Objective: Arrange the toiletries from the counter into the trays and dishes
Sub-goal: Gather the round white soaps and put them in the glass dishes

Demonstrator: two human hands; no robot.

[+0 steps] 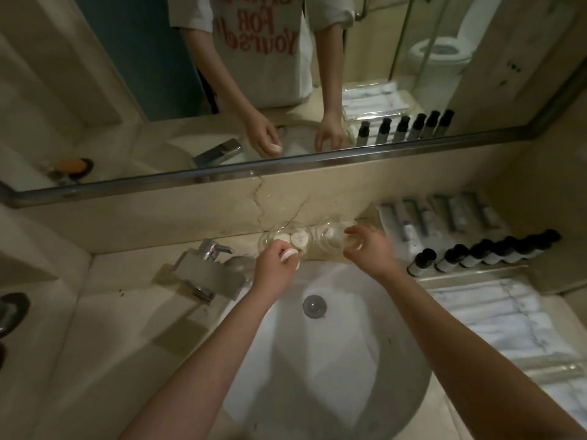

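Note:
Two clear glass dishes stand side by side on the counter behind the sink. The left dish [270, 238] holds two small round white soaps [298, 240]. My left hand [274, 265] hovers at its front edge and pinches another small white round soap [288, 255]. My right hand [370, 249] grips the front rim of the right glass dish [330, 238], which looks empty apart from a pale blur. A row of small dark-capped bottles [482, 254] lies on a clear tray at the right, with wrapped toiletry packets [435, 217] behind them.
The white sink basin [333, 360] lies under my forearms, its drain [314, 306] in the middle. A chrome tap [209, 258] stands to the left. Folded white towels [514, 328] fill the right counter. A mirror [158, 90] runs along the back wall.

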